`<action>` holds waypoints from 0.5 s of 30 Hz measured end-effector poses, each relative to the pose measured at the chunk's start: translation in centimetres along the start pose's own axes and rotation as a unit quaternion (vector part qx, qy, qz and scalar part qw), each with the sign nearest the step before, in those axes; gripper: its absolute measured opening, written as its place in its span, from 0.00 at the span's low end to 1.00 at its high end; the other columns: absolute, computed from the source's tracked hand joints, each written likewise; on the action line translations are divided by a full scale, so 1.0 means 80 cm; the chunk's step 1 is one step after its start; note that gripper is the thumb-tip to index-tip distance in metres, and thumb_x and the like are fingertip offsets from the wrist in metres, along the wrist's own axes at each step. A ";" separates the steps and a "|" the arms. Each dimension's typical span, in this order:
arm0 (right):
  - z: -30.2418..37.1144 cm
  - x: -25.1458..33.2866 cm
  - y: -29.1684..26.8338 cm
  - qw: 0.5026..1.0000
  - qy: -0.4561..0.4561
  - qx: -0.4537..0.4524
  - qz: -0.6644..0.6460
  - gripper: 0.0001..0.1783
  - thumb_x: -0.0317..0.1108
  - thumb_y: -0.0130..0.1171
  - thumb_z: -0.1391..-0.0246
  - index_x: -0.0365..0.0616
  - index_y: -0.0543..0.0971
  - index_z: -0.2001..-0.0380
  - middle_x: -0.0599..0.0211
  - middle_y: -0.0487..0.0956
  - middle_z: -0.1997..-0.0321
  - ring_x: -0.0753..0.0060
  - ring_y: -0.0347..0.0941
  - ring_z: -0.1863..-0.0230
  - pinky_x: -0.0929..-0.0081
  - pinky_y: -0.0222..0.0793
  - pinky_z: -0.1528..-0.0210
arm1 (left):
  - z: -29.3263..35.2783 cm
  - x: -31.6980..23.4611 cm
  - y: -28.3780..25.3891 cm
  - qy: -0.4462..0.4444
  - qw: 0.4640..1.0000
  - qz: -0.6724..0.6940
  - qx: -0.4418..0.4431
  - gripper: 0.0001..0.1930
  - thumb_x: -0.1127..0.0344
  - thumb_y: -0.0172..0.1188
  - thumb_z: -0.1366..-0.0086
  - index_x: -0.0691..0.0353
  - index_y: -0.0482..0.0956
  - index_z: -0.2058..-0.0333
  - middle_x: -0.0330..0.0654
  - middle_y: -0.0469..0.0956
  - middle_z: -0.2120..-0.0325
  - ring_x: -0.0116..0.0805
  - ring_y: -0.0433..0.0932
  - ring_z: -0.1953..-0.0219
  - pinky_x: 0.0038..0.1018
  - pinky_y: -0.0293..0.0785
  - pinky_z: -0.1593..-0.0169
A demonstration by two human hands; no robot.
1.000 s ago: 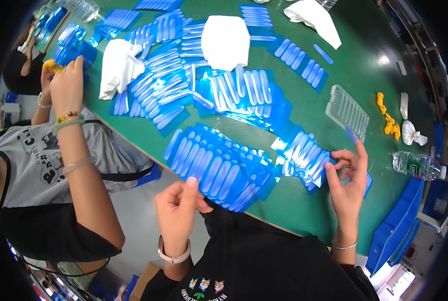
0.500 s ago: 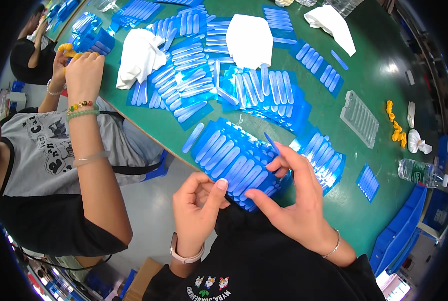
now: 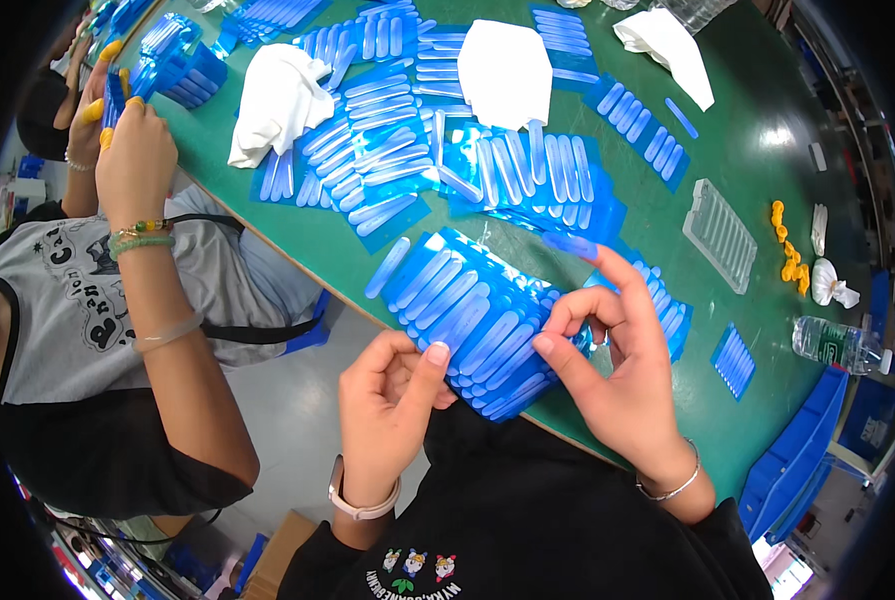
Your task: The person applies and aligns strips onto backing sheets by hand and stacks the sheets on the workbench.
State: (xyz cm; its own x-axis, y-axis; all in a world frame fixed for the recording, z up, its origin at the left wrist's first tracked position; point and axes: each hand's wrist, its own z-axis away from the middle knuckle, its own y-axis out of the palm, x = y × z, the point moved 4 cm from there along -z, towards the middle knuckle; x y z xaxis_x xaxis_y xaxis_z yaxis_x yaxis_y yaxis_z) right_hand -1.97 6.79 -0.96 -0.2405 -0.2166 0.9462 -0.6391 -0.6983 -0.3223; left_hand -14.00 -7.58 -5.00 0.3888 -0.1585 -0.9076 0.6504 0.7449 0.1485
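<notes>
Head view: two hands at a stack of blue blister sheets on the green table (image 3: pixel 757 150).

The left hand (image 3: pixel 392 400) pinches the stack of blue sheets (image 3: pixel 467 310) at its near edge. The right hand (image 3: pixel 617 370) grips the stack's right side, index finger raised. Beyond the stack lies a white cloth (image 3: pixel 507 70).

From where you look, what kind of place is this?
Probably a factory assembly bench: a long green table covered with many identical blue blister sheets, another worker's hand beside, and blue storage bins.
</notes>
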 end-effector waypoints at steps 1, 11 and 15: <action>-0.002 0.001 -0.004 1.000 0.007 0.008 0.013 0.37 0.20 0.61 0.55 0.38 0.57 0.42 0.69 0.74 0.70 0.78 0.68 0.67 0.80 0.64 0.62 | 0.000 0.000 -0.001 0.000 1.000 -0.005 -0.006 0.09 0.68 0.59 0.38 0.68 0.72 0.70 0.37 0.75 0.81 0.18 0.72 0.81 0.16 0.69 0.76; -0.009 0.002 -0.018 0.986 0.100 0.065 -0.116 0.36 0.16 0.53 0.50 0.40 0.53 0.38 0.58 0.75 0.56 0.85 0.65 0.65 0.85 0.64 0.59 | 0.006 -0.024 0.001 0.128 0.941 -0.289 -0.117 0.18 0.65 0.72 0.53 0.61 0.68 0.77 0.33 0.59 0.84 0.22 0.54 0.83 0.21 0.50 0.80; -0.007 0.004 -0.016 0.971 0.127 0.077 -0.186 0.36 0.15 0.52 0.49 0.41 0.53 0.38 0.55 0.74 0.53 0.85 0.65 0.65 0.85 0.64 0.59 | 0.003 -0.038 0.015 0.187 0.908 -0.354 -0.120 0.19 0.64 0.74 0.56 0.62 0.69 0.74 0.36 0.62 0.78 0.25 0.57 0.79 0.23 0.55 0.76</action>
State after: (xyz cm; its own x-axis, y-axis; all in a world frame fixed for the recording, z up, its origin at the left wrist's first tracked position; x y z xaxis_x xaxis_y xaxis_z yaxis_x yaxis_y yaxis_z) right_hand -1.63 8.02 -0.29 -0.1994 0.2321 0.9520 -0.6047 -0.7937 0.0668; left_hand -14.25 -6.38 -1.99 -0.3492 -0.4559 -0.8186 0.4721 0.6690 -0.5740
